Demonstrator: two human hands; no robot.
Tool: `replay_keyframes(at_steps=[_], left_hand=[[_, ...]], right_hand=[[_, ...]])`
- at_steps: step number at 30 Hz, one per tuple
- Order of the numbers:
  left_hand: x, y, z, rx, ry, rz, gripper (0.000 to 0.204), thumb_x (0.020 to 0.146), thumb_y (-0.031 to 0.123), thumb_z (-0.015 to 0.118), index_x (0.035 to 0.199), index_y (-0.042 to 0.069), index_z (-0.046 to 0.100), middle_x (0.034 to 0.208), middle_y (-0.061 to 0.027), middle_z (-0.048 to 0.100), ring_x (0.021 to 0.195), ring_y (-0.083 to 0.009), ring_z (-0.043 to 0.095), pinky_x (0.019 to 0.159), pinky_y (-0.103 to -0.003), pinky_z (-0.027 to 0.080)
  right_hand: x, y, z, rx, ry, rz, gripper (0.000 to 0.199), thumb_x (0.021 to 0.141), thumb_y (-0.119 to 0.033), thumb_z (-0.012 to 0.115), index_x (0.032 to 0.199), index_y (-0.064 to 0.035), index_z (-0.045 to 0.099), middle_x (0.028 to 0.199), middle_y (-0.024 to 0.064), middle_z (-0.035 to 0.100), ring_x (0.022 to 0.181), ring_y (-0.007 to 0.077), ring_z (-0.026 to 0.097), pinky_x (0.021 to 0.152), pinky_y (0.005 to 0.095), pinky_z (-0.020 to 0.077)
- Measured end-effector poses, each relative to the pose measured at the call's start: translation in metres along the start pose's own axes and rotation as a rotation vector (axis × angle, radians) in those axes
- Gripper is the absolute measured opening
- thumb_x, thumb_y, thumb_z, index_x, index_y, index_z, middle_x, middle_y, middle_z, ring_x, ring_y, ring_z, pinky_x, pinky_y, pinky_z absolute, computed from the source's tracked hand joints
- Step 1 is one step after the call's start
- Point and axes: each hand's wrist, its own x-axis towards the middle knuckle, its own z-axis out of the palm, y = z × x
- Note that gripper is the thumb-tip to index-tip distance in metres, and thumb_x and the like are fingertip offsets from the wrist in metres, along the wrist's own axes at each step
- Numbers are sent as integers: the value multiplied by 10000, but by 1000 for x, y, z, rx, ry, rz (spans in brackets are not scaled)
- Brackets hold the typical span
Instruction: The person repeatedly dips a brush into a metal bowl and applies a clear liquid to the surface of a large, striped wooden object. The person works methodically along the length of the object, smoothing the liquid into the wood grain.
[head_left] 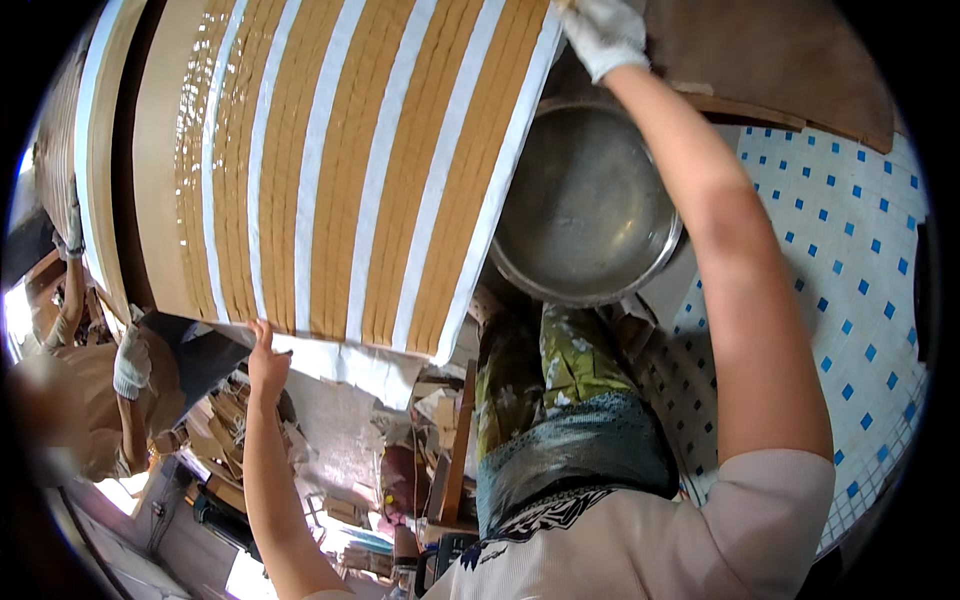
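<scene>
A large curved stack of brown sheets (335, 180) with glossy white stripes fills the upper left. My left hand (268, 365) is bare and has its fingers on the near edge of this stack, closed on it as far as they show. Up at the top, my right hand (608, 38), in a white glove, is closed at the far right corner of the striped sheets. Its fingertips are partly cut off by the frame edge. A white sheet (350, 368) hangs from the near edge, right of my left hand.
A round metal basin (590, 205) stands below my right forearm. To the right lies white flooring with blue squares (800, 200). A co-worker with a gloved hand (132, 362) is at the left. Scraps and wooden pieces (215, 440) clutter the lower left; a brown surface (770, 60) spans the upper right.
</scene>
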Motion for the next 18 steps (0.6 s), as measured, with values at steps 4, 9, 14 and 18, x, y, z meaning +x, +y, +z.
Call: replay_keyframes(at_steps=[4,9,14,18], left_hand=[[-1,-11,10,-251,42,-12,856,729,-98,549,1503,95,238,1567,-220,147,1148,-330,597,821,-328,551],[-12,-6,12,-506,35,-20,902,719,-194,413,1526,159,217,1616,-97,45,1358,-225,380,907,-312,558],[-35,31,27,-26,193,94,924,744,-41,503,1541,84,54,1609,-151,74,1318,-356,447,867,-382,544],[-92,34,125,63,133,-205,651,801,114,563,1426,27,403,1310,-245,539,1078,-391,589,875,-442,498]], right_hand=[[-160,-81,-13,-55,-22,-245,432,901,-195,531,1319,-107,464,1068,108,578,890,291,625,672,445,527],[-355,-169,-49,19,-357,-532,468,1004,-366,364,1219,21,517,811,109,528,687,193,518,526,290,461],[-440,-197,-36,253,-856,-551,335,901,-162,524,1197,-10,556,878,133,600,763,195,632,553,338,538],[-419,-123,-68,781,-947,-308,344,904,-279,600,1184,-83,637,944,111,659,841,188,657,707,321,560]])
